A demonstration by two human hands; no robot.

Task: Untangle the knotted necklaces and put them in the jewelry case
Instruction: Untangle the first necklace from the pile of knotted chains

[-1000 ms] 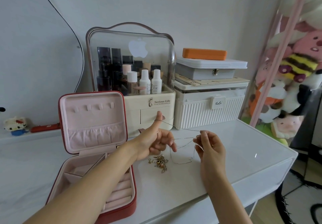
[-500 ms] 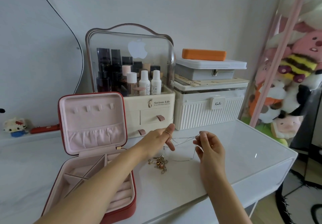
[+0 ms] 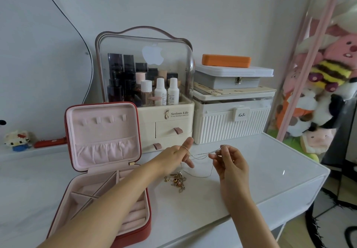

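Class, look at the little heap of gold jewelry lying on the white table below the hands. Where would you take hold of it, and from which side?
Probably pinch the gold jewelry heap at its raised middle, coming straight down from above. It lies low and loose on the white table, so there is no side edge to get under. The grip must avoid the silver chain stretched between the left hand and right hand.

- "Serious Life" in dark letters on the front of the cream cosmetics organizer (image 3: 170, 116), beside a small figure of a woman in a hat; the line of smaller print beneath it is too fine to read.
- "KaSi" or similar, handwritten-style, on the latch of the white ribbed storage box (image 3: 231, 126).
- A white apple logo on the organizer's clear lid (image 3: 152, 55).
- The labels on the small white bottles (image 3: 166, 93) are illegible.
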